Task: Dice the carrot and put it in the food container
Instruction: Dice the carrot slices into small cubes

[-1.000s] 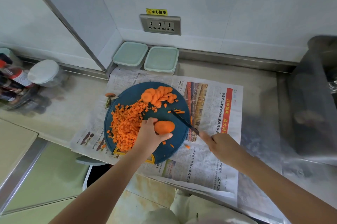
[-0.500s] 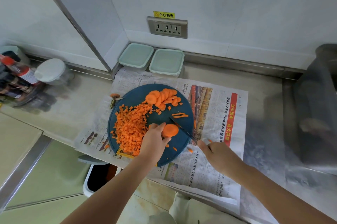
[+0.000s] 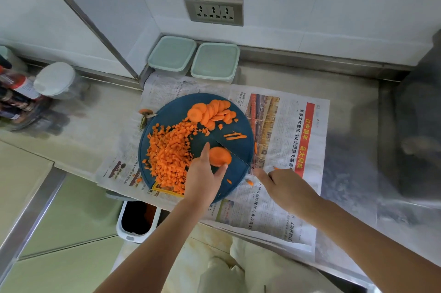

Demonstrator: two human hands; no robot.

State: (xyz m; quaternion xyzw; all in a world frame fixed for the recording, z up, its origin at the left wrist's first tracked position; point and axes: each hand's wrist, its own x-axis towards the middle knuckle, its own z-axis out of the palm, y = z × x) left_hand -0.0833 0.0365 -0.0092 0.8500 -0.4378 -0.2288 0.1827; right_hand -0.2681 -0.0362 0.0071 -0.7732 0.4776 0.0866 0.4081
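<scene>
left hand (image 3: 202, 178) pinches carrot slices (image 3: 220, 156); right hand (image 3: 286, 190) grips knife (image 3: 235, 155); lidded containers (image 3: 214, 61) behind board (image 3: 176, 106).

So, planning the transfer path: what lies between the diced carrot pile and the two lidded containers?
Head view: the sliced carrot rounds on the blue board, then a strip of newspaper.

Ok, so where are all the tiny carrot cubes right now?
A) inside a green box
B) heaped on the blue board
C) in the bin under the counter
B: the carrot cubes lie in a heap on the blue board, and both green boxes by the wall have their lids on.
</scene>
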